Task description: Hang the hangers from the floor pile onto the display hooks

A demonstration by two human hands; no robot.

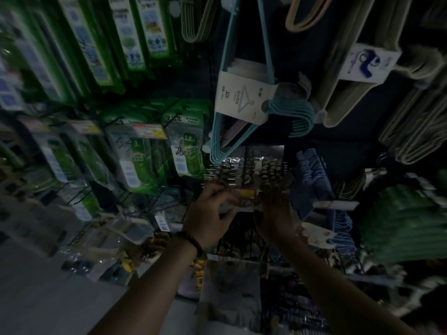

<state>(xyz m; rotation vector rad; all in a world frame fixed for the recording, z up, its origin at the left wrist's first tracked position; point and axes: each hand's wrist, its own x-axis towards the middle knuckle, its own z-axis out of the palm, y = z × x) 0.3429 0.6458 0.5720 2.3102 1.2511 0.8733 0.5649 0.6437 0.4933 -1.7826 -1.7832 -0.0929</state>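
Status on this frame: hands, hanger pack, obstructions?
Left hand pinches clip-hanger pack. Right hand against it, grip unclear. Pack up at black hook, seating unclear. Blue hanger bundle hangs close above.

Two hands: one left hand and one right hand. One dark band on the left wrist. One bag of shiny clips. One bunch of light blue hangers with one white paper wrap. One bunch of dark blue hangers and one bunch of green hangers. Two yellow-and-red price tags. One white card with a blue picture. Green packs — at least eight, four up high and four lower; blur hides the rest.
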